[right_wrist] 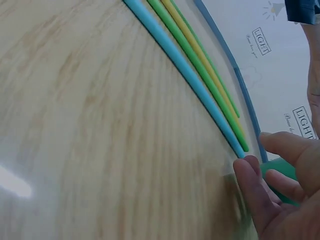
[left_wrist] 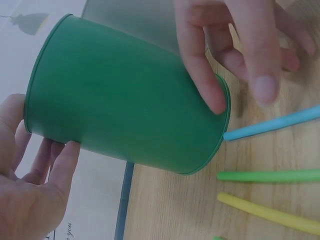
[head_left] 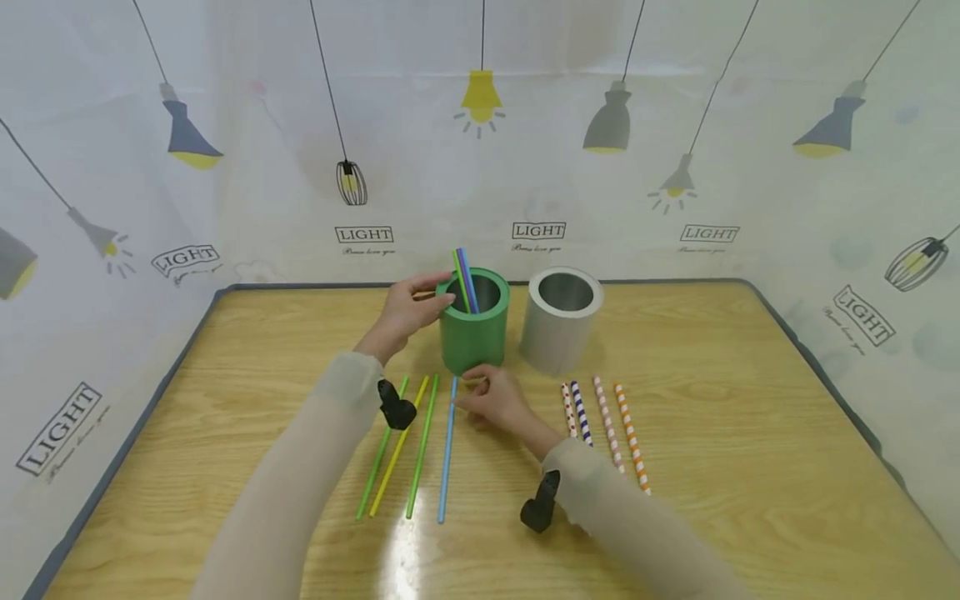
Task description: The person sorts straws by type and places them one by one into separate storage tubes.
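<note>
A green cup [head_left: 473, 337] stands upright with green, purple and blue straws [head_left: 466, 282] leaning in its mouth. My left hand [head_left: 408, 310] holds the cup at its left rim; in the left wrist view its fingers [left_wrist: 62, 167] lie against the wall. In front of the cup, my right hand [head_left: 497, 400] has its fingers spread beside the upper end of a blue straw [head_left: 447, 450] on the table. Thumb and fingertips stay apart near that end in the right wrist view, and whether they touch it I cannot tell.
Left of the blue straw lie two green straws [head_left: 422, 447] and a yellow straw [head_left: 400, 447]. A white cup [head_left: 560, 333] stands right of the green one. Several patterned straws [head_left: 632, 433] lie at the right, partly behind my right forearm. A printed curtain [head_left: 420, 125] surrounds the table [head_left: 720, 400].
</note>
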Demonstrator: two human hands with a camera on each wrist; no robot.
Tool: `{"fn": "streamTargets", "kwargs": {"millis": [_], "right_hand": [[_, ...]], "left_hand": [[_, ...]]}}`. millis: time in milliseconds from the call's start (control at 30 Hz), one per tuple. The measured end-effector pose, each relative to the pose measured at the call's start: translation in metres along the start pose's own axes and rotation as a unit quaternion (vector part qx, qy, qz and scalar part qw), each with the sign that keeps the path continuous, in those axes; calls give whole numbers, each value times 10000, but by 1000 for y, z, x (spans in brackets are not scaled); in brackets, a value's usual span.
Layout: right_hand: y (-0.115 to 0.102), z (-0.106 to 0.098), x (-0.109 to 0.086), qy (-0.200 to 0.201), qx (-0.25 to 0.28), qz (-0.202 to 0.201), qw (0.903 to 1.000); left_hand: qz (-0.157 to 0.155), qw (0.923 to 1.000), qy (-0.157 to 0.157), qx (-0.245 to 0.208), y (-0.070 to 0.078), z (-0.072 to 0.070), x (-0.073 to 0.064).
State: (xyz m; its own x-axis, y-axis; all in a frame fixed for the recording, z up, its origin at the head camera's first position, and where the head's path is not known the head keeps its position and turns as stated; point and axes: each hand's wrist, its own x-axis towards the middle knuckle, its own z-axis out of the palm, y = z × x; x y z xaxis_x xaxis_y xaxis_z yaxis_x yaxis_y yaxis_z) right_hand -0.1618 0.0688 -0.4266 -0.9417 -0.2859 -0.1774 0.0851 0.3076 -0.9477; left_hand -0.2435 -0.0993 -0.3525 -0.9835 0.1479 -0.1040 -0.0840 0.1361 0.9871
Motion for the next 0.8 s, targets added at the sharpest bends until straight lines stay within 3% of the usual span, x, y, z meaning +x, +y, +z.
{"fn": "streamTargets", "kwargs": {"millis": [300, 600, 800], "right_hand": [[11, 11, 7, 174, -495, -128, 9985], [7, 16, 8, 230, -1275, -198, 9914], [2, 15, 6, 172, -1510, -148, 9883]], "left_hand": [[18, 10000, -64, -60, -1, 0, -1], [63, 10000, -37, -59, -1, -1, -1], [101, 9999, -48, 3, -1, -1, -1]]}}
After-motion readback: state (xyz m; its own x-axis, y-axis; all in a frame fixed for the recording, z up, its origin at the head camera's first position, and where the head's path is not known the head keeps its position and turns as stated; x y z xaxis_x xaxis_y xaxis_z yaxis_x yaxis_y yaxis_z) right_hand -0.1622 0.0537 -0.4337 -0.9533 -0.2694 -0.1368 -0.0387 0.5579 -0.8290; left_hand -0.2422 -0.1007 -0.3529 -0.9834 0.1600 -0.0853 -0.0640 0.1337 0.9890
